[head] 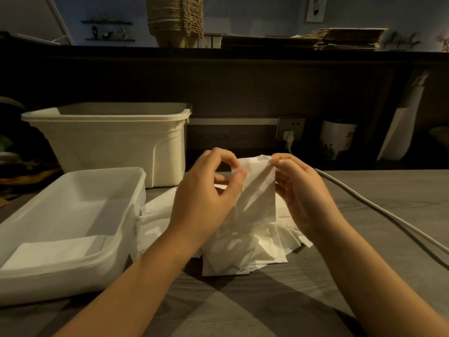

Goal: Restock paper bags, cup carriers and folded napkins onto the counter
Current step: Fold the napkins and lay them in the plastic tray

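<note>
- White paper napkin hangs upright above the desk, held at its top edge from both sides.
- Left grip pinches the napkin's upper left corner between thumb and curled fingers; right grip pinches the upper right corner the same way.
- Loose pile of napkins lies on the desk under both hands, just beside a shallow white tray.
- One folded napkin lies flat in the tray's near end.
- Cream tub stands behind the tray.
- Cup carriers sit stacked on the upper shelf, with flat paper bags to their right.
- White cable crosses the desk at right.
</note>
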`<action>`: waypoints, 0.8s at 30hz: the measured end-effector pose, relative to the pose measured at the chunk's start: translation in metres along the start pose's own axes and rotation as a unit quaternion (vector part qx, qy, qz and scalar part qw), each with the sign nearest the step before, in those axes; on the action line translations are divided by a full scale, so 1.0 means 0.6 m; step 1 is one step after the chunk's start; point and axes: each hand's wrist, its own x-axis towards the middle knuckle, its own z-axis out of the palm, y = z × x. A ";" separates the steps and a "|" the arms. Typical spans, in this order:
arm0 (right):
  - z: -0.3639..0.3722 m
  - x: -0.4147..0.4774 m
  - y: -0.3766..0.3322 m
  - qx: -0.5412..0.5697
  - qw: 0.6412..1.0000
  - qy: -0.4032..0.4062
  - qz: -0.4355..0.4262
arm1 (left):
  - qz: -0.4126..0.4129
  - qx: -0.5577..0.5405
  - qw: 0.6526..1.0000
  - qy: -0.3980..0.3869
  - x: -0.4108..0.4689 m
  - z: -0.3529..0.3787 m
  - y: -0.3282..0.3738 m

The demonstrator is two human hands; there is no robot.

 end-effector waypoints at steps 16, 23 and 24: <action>0.012 -0.004 0.005 -0.106 0.991 0.051 -0.058 | 0.082 -0.022 0.989 0.121 0.002 -0.002 -0.001; 0.010 -0.004 0.011 -0.228 0.967 0.020 -0.112 | 0.122 0.005 0.985 0.118 0.003 -0.003 -0.002; 0.008 -0.002 0.012 -0.229 0.967 0.021 -0.107 | 0.130 0.012 0.984 0.117 0.003 -0.002 -0.002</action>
